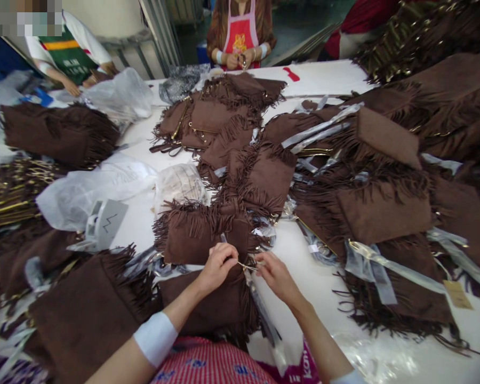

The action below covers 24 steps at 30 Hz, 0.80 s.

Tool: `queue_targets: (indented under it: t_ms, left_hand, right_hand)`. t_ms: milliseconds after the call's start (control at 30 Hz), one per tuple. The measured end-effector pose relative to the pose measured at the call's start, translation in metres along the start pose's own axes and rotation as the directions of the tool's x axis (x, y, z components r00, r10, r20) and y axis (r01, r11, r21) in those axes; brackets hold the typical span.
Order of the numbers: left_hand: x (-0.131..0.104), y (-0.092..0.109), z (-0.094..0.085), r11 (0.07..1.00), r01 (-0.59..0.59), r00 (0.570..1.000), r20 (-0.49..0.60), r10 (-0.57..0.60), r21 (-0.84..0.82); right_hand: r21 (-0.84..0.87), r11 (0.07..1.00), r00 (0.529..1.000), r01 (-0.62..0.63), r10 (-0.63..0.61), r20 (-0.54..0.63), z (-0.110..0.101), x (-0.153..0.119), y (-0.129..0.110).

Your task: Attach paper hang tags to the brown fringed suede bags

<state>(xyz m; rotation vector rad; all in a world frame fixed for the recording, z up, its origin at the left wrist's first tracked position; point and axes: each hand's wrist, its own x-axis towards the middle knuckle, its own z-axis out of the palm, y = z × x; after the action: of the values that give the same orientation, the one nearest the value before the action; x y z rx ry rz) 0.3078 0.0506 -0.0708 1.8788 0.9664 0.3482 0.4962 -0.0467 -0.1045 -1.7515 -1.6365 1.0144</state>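
My left hand point(219, 265) is closed, its thumb and forefinger pinching one end of a thin pale cord point(247, 266). At the cord's other end, the fingers of my right hand point(279, 277) are pinched together on it. Right below both hands lies a brown fringed suede-like bag point(202, 301), flat on the white table. Another brown fringed bag point(200, 237) lies just beyond it, close to my left fingertips. A plastic-wrapped strap point(266, 314) runs down from near the cord toward my body.
Brown fringed bags point(384, 210) are heaped to the right and ahead. A grey tape dispenser point(106, 221) and clear plastic bags point(96, 184) sit at left on the white table point(144, 141). Across it stand a person in a red apron point(240, 40) and another in green point(70, 58).
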Motion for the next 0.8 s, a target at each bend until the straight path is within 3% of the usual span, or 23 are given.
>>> queue_targets:
  t_ms: [100, 200, 433, 600, 800]
  left_hand:
    - [-0.013, 0.006, -0.009, 0.993, -0.024, 1.000, -0.002, 0.024, -0.118]
    - [-0.030, 0.006, -0.007, 0.974, -0.014, 1.000, 0.019, 0.019, -0.226]
    - [-0.054, 0.000, 0.014, 0.806, 0.164, 0.984, 0.035, -0.175, -0.569]
    - [-0.055, 0.000, 0.020, 0.792, 0.139, 0.979, -0.039, -0.201, -0.594]
    - [-0.046, 0.002, 0.018, 0.778, 0.172, 0.968, -0.042, -0.246, -0.604]
  right_hand:
    - [0.060, 0.998, 1.000, -0.017, 0.015, 0.019, 0.000, -0.010, -0.009]
    - [0.101, 0.995, 0.999, 0.014, -0.018, 0.048, 0.003, -0.017, -0.019]
    - [0.134, 0.991, 0.995, 0.008, 0.005, -0.095, 0.016, -0.023, -0.022]
    - [0.063, 0.995, 0.987, 0.077, -0.067, -0.144, 0.028, -0.023, -0.033]
    - [-0.020, 0.994, 0.978, 0.106, -0.108, -0.179, 0.039, -0.016, -0.039]
